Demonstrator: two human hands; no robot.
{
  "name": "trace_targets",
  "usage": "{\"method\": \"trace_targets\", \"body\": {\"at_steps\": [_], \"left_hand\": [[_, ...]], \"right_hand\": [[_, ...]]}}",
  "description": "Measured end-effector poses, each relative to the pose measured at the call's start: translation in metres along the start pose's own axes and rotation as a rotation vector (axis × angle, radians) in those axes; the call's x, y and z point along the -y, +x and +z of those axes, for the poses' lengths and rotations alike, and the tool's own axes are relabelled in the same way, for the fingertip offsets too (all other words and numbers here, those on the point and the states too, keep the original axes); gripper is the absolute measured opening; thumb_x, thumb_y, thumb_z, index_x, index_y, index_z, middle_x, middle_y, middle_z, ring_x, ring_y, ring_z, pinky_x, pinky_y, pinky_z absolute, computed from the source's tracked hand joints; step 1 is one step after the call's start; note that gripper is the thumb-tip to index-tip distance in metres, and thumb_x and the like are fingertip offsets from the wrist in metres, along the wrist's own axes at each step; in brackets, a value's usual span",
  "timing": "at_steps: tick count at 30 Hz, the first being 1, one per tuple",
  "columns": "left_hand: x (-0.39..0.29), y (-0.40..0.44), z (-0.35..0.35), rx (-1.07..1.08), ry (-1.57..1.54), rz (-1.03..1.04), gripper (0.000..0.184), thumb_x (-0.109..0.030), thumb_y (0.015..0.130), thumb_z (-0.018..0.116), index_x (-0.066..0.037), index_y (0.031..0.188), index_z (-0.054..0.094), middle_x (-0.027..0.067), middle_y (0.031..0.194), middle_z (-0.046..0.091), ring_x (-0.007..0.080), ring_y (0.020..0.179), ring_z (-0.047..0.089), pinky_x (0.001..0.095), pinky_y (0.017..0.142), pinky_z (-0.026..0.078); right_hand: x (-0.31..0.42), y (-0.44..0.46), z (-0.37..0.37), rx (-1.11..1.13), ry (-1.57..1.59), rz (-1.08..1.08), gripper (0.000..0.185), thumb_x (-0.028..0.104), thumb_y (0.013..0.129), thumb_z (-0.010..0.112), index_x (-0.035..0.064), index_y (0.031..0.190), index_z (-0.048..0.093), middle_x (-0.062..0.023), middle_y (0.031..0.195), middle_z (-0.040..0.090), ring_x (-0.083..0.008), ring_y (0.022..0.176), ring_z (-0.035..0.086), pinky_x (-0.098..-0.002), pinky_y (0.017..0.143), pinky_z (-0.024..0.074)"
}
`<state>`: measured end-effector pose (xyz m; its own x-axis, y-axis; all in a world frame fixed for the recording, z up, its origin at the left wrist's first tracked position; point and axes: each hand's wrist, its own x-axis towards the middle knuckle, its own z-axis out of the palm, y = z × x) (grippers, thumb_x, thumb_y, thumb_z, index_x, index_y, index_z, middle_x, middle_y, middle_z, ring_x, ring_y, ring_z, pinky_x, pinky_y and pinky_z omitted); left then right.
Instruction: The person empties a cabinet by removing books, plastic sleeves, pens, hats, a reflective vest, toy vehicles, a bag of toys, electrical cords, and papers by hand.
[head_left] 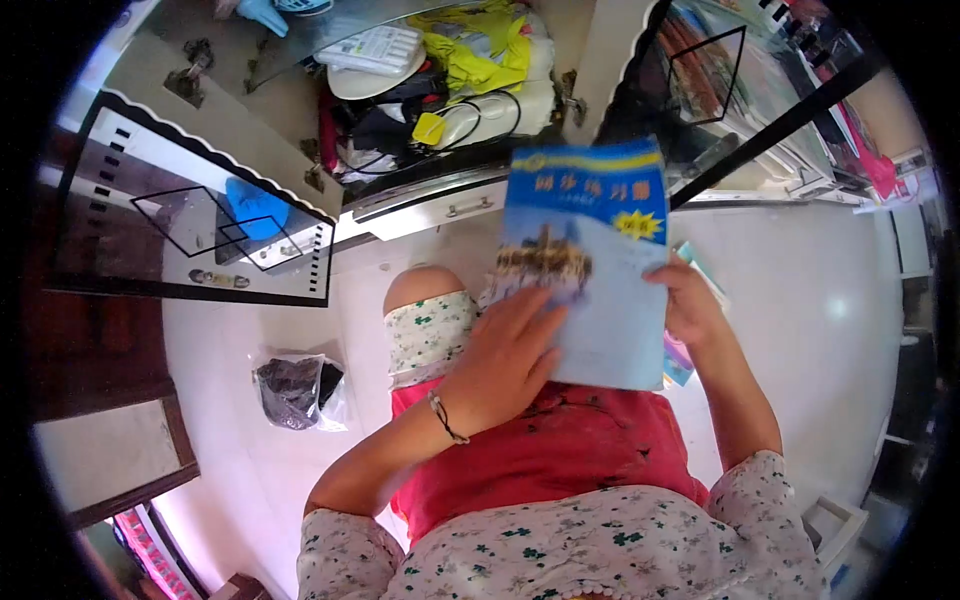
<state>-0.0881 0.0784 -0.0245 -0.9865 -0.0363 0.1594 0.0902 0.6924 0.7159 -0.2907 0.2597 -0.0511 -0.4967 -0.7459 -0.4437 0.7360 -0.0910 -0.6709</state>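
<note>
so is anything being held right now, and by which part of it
Yes, a blue Chinese exercise book: the right hand grips its right edge, about midway along, while the left hand lies over the cover's lower left.

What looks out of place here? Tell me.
A yellow cloth lies crumpled on a jumbled heap in the cabinet, which looks untidy. A clear bag sits on the floor, as if left there. No damage shows on the book.

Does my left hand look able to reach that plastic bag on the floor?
Probably yes: your left hand seems only to rest on the blue book, and the plastic bag lies uncovered on the floor; distance is unclear.
</note>
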Motion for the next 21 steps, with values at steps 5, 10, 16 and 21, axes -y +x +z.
{"method": "trace_targets", "body": {"at_steps": [5, 10, 16, 21], "left_hand": [[-0.003, -0.004, 0.017, 0.174, 0.215, 0.045, 0.039, -0.016, 0.086, 0.050, 0.000, 0.121, 0.046, 0.0187, 0.131, 0.038, 0.0314, 0.126, 0.033, 0.0452, 0.105, 0.025], [-0.003, 0.003, 0.030, 0.201, 0.205, 0.073, 0.039, -0.016, 0.085, 0.050, 0.001, 0.120, 0.046, 0.0187, 0.133, 0.037, 0.0307, 0.127, 0.032, 0.0453, 0.105, 0.024], [0.000, 0.005, 0.043, 0.193, 0.284, 0.114, 0.040, -0.015, 0.085, 0.048, 0.002, 0.121, 0.045, 0.0190, 0.133, 0.037, 0.0312, 0.127, 0.033, 0.0447, 0.105, 0.024], [-0.004, 0.019, 0.044, 0.196, 0.232, 0.115, 0.039, -0.012, 0.085, 0.046, 0.001, 0.122, 0.044, 0.0192, 0.133, 0.038, 0.0314, 0.127, 0.033, 0.0446, 0.105, 0.026]], "right_hand": [[-0.022, -0.004, -0.032, -0.098, -0.075, 0.093, 0.047, -0.004, 0.074, 0.048, -0.0022, 0.121, 0.047, -0.0155, 0.110, 0.058, -0.0265, 0.097, 0.059, -0.0354, 0.085, 0.0470], [-0.013, -0.011, -0.016, -0.098, -0.042, 0.031, 0.044, 0.001, 0.077, 0.049, -0.0013, 0.120, 0.047, -0.0157, 0.110, 0.057, -0.0252, 0.097, 0.058, -0.0342, 0.084, 0.0476], [-0.014, -0.008, -0.008, -0.117, 0.125, 0.090, 0.042, 0.027, 0.089, 0.050, 0.0022, 0.122, 0.046, -0.0140, 0.113, 0.056, -0.0239, 0.100, 0.056, -0.0335, 0.086, 0.0461], [-0.006, -0.010, 0.016, -0.053, 0.263, 0.065, 0.051, 0.044, 0.092, 0.043, 0.0039, 0.124, 0.046, -0.0134, 0.118, 0.054, -0.0242, 0.104, 0.054, -0.0339, 0.088, 0.0445]]}}
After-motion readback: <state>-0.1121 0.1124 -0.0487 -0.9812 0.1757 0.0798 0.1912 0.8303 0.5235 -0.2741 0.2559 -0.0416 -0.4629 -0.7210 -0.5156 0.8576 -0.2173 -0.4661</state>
